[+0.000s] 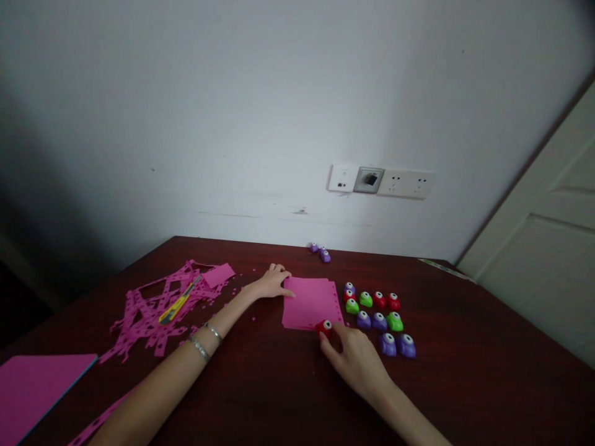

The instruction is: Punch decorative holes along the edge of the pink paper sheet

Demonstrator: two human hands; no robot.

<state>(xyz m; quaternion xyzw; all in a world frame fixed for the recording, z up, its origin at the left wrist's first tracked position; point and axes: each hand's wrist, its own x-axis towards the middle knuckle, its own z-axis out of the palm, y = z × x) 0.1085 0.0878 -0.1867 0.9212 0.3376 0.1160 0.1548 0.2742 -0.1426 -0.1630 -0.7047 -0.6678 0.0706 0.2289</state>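
A square pink sheet of paper (310,302) lies on the table before me, over at least one more sheet. Small punched holes run down its right edge. My left hand (274,282) holds the sheet at its upper left side, thumb on top and the other fingers around the corner. At the lower right corner, a red craft punch (324,327) with a white button sits between the thumb and fingers of my right hand (357,359). The punch meets the sheet's bottom edge; its slot is hidden. Right of the sheet stand several more punches, including a green one (395,321) and a purple one (406,345).
Pink paper scraps (139,310) spread over the left side, with a yellow utility knife (179,302) on them. A pink stack (41,387) lies near left. Three purple punches (325,256) stand near the wall. A strip (446,267) lies at the back right.
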